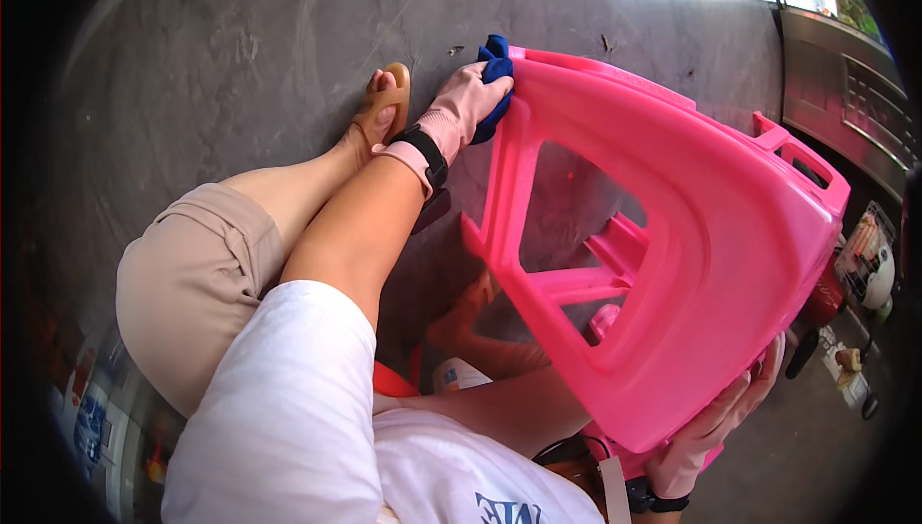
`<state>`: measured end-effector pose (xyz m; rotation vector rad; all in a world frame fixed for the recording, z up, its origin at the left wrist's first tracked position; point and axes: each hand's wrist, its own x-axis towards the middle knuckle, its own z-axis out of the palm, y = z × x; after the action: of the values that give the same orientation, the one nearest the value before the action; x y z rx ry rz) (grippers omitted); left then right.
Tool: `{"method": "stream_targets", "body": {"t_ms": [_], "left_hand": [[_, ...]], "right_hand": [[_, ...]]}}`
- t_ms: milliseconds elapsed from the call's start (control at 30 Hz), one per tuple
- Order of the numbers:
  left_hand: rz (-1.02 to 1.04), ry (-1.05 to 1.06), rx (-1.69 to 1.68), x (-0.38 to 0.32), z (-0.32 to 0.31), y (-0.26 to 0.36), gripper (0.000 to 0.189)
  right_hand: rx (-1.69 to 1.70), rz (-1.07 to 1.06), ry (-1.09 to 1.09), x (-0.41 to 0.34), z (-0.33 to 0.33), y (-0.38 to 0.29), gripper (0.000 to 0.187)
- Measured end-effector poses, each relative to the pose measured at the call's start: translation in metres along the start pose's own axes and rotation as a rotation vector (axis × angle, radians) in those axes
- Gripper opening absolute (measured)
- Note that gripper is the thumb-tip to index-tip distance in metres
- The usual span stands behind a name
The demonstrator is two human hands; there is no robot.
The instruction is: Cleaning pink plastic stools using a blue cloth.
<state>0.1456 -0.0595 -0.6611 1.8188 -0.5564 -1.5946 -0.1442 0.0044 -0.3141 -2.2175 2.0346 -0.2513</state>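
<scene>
A pink plastic chair (691, 236) lies tilted on its side across my lap and the floor before me, with openings between its legs. My left hand (472, 95), in a pale pink rubber glove, presses a blue cloth (494, 107) against the end of a chair leg at the top of the view. Down at the lower right, my right hand (720, 416), gloved likewise, grips the chair's lower edge from beneath; part of its fingers is hidden by the chair.
My sandalled foot (385, 106) rests on the grey floor (288, 41). A red stool or basin (395, 380) and a white container (461, 374) are near my legs. At the right stand a metal cabinet (828, 84) and a wire basket (864, 250) with items.
</scene>
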Motion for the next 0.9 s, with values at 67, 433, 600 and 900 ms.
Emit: {"method": "stream_targets", "body": {"t_ms": [67, 433, 600, 900], "left_hand": [[0.129, 0.115, 0.178, -0.004, 0.004, 0.004, 0.056], [0.257, 0.315, -0.011, 0.001, 0.032, -0.026, 0.061], [0.580, 0.505, 0.486, -0.057, 0.071, -0.101, 0.056], [0.035, 0.232, 0.198, -0.198, 0.103, -0.078, 0.070]], "right_hand": [[0.000, 0.007, 0.000, 0.000, 0.001, -0.002, 0.060], [0.016, 0.000, 0.022, -0.001, 0.003, -0.010, 0.057], [-0.053, -0.135, 0.041, 0.003, 0.002, 0.009, 0.055], [-0.066, -0.192, 0.113, 0.003, 0.004, 0.017, 0.047]]}}
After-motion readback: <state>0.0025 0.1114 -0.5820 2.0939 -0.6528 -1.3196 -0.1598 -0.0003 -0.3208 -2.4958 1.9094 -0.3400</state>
